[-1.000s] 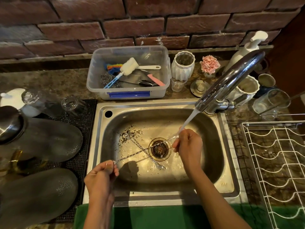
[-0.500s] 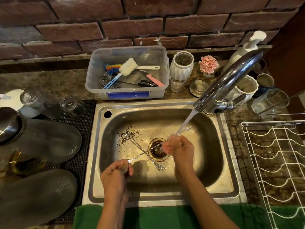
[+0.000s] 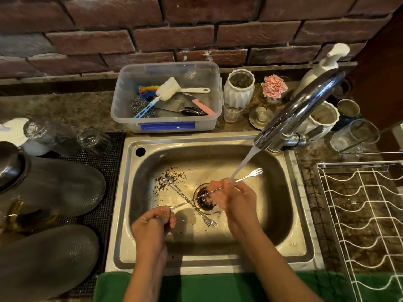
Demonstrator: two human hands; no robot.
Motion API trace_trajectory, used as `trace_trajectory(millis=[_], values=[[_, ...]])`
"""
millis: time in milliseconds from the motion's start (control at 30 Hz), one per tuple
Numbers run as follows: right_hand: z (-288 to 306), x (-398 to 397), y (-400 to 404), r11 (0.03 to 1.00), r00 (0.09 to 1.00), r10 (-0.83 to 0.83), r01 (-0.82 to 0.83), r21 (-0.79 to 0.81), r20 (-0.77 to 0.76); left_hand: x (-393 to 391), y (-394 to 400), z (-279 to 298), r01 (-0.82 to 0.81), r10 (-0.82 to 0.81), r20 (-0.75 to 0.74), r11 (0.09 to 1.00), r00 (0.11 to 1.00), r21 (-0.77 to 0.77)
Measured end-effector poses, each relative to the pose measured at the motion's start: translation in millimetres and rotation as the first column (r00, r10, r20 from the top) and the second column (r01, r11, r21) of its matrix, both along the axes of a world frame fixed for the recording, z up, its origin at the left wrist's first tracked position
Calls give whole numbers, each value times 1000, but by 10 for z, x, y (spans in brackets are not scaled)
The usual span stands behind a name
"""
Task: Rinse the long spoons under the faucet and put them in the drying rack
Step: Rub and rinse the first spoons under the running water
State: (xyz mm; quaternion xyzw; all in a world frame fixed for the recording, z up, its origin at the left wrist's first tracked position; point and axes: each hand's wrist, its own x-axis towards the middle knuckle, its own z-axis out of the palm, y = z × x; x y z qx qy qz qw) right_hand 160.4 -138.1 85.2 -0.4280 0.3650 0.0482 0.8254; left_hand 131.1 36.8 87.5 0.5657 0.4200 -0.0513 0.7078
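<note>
Two bare hands hold one long twisted-metal spoon across a steel sink, under running water.

Nearest, both forearms reach in over the green cloth (image 3: 196, 286) at the sink's front edge. The left hand (image 3: 150, 227) pinches one end of the long twisted-metal bar spoon (image 3: 192, 198) between curled fingers and thumb; the right hand (image 3: 233, 197) curls around its middle stem above the drain (image 3: 204, 198), and the forked end juts up to the right, beyond the stream. Water from the curved chrome faucet (image 3: 298, 110) lands on the right hand's fingers. Another long twisted spoon (image 3: 185, 198) lies on the floor of the stainless steel sink (image 3: 152, 253), crossing under the held one. To the right stands the white wire drying rack (image 3: 359, 214). Farthest, a clear plastic tub (image 3: 168, 125) of brushes sits by the brick wall.
</note>
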Motion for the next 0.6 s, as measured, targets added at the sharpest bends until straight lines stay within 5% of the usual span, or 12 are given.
trace_trajectory(millis=[133,300,467,600], values=[[26,49,-84,979,981,-192,194,67,-42,58,-102,-5,30,-30,-5,999,1000,27],[7,-79,191,997,996,65,-63,36,-58,146,-395,9,61,-62,-45,998,997,-33],[-13,111,-93,982,985,-166,169,85,-49,251,-346,61,66,-66,-1,997,998,-41],[8,61,161,998,998,59,-58,38,-29,312,-592,80,114,-114,-2,993,993,-42]])
